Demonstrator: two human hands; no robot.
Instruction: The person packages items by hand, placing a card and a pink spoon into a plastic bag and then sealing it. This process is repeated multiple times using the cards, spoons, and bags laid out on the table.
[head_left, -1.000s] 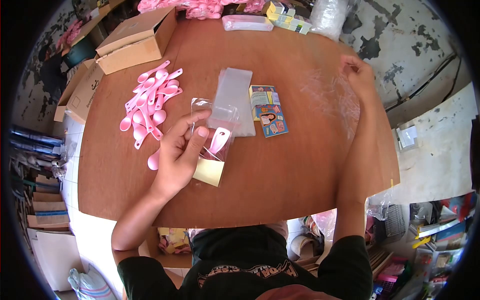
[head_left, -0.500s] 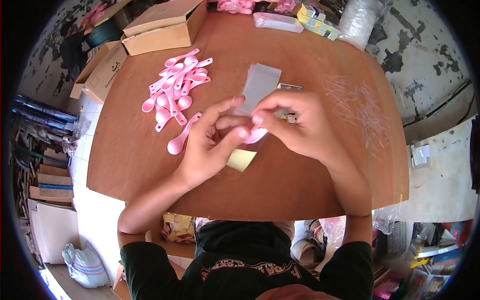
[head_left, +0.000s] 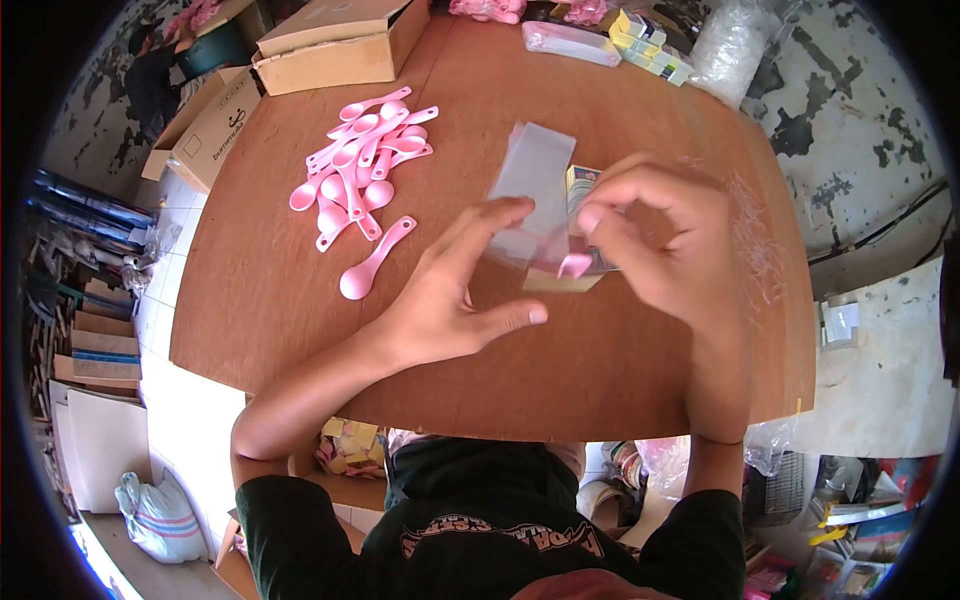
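My right hand [head_left: 660, 235] is pinched at the top of a clear plastic bag. Through the bag I make out a pink plastic piece [head_left: 573, 265], likely part of a spoon, and a pale yellow card [head_left: 560, 282]; the rest is blurred. My left hand [head_left: 465, 285] is open to the left of the bag, thumb and fingers apart, holding nothing. Flat clear bags [head_left: 545, 165] lie stacked just beyond my hands. Partly behind my right hand is a small printed card stack [head_left: 583, 180]. A single pink spoon [head_left: 375, 262] lies left of my left hand.
A heap of pink spoons [head_left: 360, 150] lies on the brown table [head_left: 270, 320]. Thin clear strips [head_left: 760, 245] are scattered at right. Cardboard boxes [head_left: 335, 60], a clear-wrapped pack [head_left: 570, 43] and small yellow boxes [head_left: 650, 45] line the far edge. Another person [head_left: 152, 85] is at far left.
My left hand has let go of the bag and opened. My right hand has moved right with the bag, which hangs from it with the pink piece and card.
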